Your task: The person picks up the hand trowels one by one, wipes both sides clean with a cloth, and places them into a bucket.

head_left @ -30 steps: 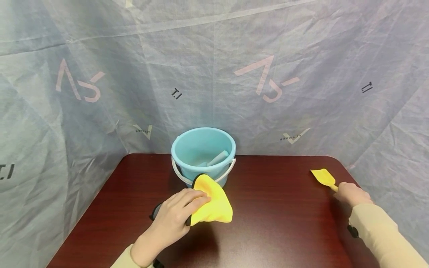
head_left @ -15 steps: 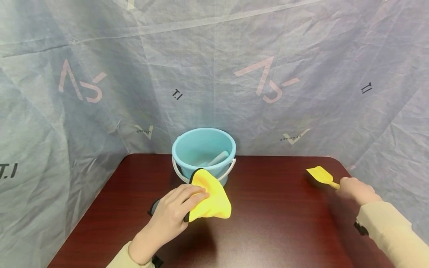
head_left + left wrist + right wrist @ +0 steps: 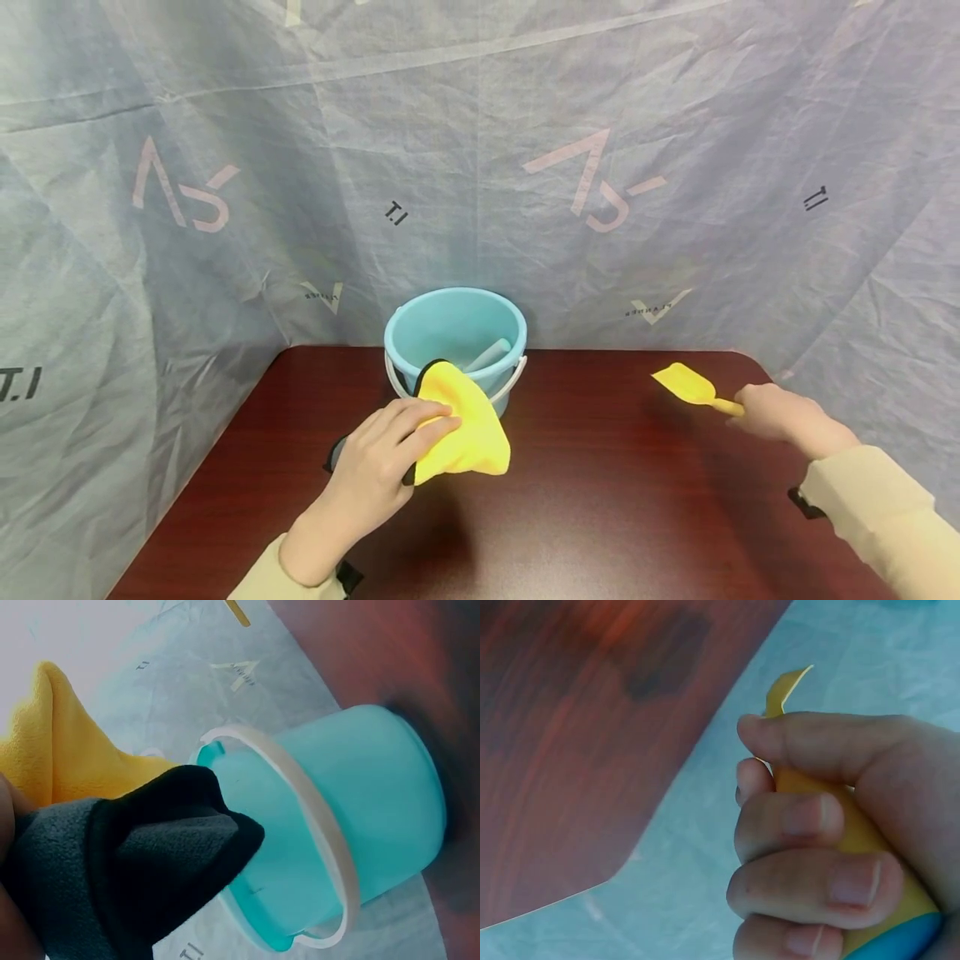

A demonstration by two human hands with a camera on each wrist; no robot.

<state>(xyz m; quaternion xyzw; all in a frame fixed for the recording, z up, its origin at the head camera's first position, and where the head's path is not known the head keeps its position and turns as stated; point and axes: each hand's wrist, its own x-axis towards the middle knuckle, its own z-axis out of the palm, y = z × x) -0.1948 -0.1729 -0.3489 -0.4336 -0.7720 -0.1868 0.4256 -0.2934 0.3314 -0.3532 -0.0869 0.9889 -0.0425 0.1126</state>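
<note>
My left hand [image 3: 371, 458] grips a folded cloth [image 3: 467, 429], yellow on one side and dark grey with black edging on the other. In the head view this cloth overlaps the front of a light blue bucket [image 3: 416, 374]; whether they touch I cannot tell. My right hand [image 3: 783, 417] holds a yellow toy shovel [image 3: 686, 383] above the table's right side, blade pointing left. In the right wrist view, fingers curl round the shovel's yellow handle [image 3: 866, 836], which has a blue end. A pale blue rod-like thing [image 3: 489, 356] leans inside the bucket; its lower part is hidden.
The bucket's white handle [image 3: 319, 817] hangs down at its front. A dark red wooden table [image 3: 600, 500] lies under everything. Grey printed fabric [image 3: 480, 167] hangs behind the table and along both sides.
My right hand has carried the shovel leftward, with its blade slightly higher. My left hand and the cloth have shifted a little up and left in the head view. The bucket stays put.
</note>
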